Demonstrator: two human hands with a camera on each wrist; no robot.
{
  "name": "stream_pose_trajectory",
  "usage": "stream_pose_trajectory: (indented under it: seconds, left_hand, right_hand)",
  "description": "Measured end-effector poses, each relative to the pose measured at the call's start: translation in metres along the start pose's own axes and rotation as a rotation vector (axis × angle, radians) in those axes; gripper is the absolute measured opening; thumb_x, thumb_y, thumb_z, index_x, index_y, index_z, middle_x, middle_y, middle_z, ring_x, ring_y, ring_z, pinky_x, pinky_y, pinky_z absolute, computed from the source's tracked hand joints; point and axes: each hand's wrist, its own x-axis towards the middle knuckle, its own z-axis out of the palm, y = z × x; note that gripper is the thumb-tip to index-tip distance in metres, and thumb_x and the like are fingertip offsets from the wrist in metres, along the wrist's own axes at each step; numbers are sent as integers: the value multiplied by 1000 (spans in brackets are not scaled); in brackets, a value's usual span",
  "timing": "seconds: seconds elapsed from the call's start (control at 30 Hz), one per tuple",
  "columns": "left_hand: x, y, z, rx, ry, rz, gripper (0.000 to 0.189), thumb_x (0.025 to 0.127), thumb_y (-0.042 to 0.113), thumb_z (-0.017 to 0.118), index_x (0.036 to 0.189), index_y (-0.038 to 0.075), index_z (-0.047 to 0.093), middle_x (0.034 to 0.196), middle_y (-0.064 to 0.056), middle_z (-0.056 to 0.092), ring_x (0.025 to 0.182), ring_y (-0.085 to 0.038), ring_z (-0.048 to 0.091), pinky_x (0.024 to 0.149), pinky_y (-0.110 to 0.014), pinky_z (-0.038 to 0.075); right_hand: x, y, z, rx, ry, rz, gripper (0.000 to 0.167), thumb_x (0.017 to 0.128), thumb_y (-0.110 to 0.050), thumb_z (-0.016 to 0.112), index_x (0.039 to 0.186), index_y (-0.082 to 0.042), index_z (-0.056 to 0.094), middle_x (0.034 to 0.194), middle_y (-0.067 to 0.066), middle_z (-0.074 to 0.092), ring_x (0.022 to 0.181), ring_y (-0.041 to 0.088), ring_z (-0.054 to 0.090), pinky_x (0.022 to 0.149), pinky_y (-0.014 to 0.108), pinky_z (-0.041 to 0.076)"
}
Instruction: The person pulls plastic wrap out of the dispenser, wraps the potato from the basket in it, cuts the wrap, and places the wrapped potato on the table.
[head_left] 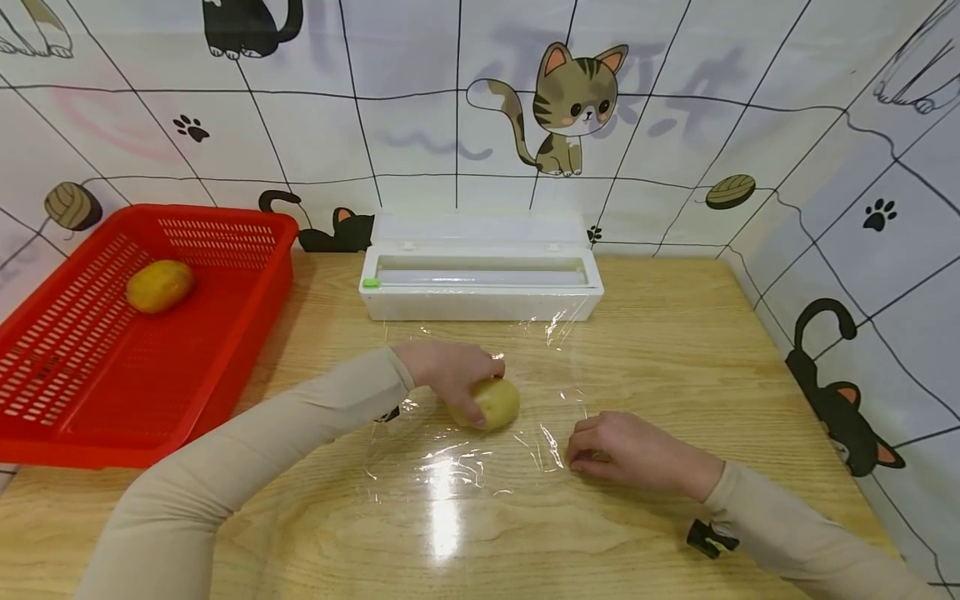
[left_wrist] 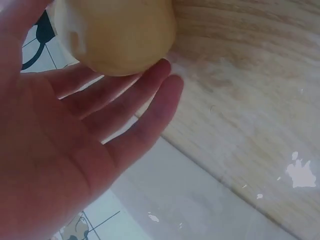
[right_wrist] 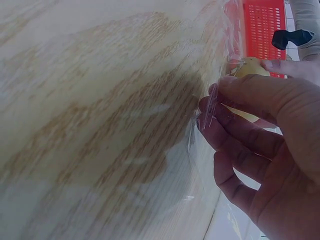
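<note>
Clear cling film (head_left: 551, 446) stretches from the white dispenser box (head_left: 487, 304) down over the wooden table. My left hand (head_left: 453, 375) holds a yellow potato (head_left: 498, 404) on the film area, thumb on the near side and fingers on the far side. In the left wrist view the potato (left_wrist: 117, 35) fills the top, against the fingers. To the right, my right hand (head_left: 630, 450) pinches the film's edge; the right wrist view shows the gathered film (right_wrist: 211, 107) between thumb and fingertips.
A red plastic basket (head_left: 217, 375) stands at the left with another yellow potato (head_left: 160, 286) inside. The dispenser's lid (head_left: 480, 227) is raised against the cat-patterned wall covering (head_left: 405, 133). Bare wooden table (head_left: 675, 333) extends to the right.
</note>
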Motion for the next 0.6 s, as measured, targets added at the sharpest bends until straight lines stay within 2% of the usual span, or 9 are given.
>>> stream_pose_trajectory:
  seconds: [0.13, 0.3, 0.4, 0.5, 0.6]
  left_hand:
    - [1, 1, 1, -4, 21, 25, 55, 82, 35, 76, 121, 4, 53, 97, 0, 59, 88, -13, 55, 80, -26, 46]
    - [1, 4, 4, -44, -13, 36, 55, 83, 38, 74, 121, 5, 54, 97, 1, 61, 89, -12, 57, 79, -26, 47]
    - [2, 4, 6, -48, -24, 16, 65, 84, 39, 73, 132, 3, 49, 106, -2, 62, 98, -15, 58, 85, -29, 47]
    - [2, 4, 6, -46, -28, -10, 77, 84, 41, 72, 143, 4, 39, 119, -7, 61, 109, -19, 56, 93, -33, 44]
    - [1, 4, 6, -56, -27, -14, 80, 84, 42, 72, 146, 7, 36, 123, -9, 59, 114, -20, 54, 95, -35, 43]
  right_hand:
    - [1, 0, 1, 3, 2, -2, 9, 84, -11, 74, 86, -19, 69, 82, -15, 60, 75, -4, 55, 67, 18, 48]
    - [1, 0, 0, 15, 1, 1, 10, 83, -10, 74, 86, -18, 69, 82, -15, 60, 74, -5, 54, 66, 18, 48]
    - [1, 0, -1, 28, -7, 12, 9, 84, -10, 73, 86, -18, 69, 82, -15, 61, 74, -5, 55, 67, 18, 48]
    - [1, 0, -1, 34, -17, 23, 7, 85, -11, 73, 86, -17, 69, 83, -14, 62, 75, -5, 56, 68, 17, 48]
    - [0, 0, -1, 31, -19, 27, 7, 85, -12, 73, 86, -17, 69, 83, -14, 62, 74, -5, 55, 68, 17, 48]
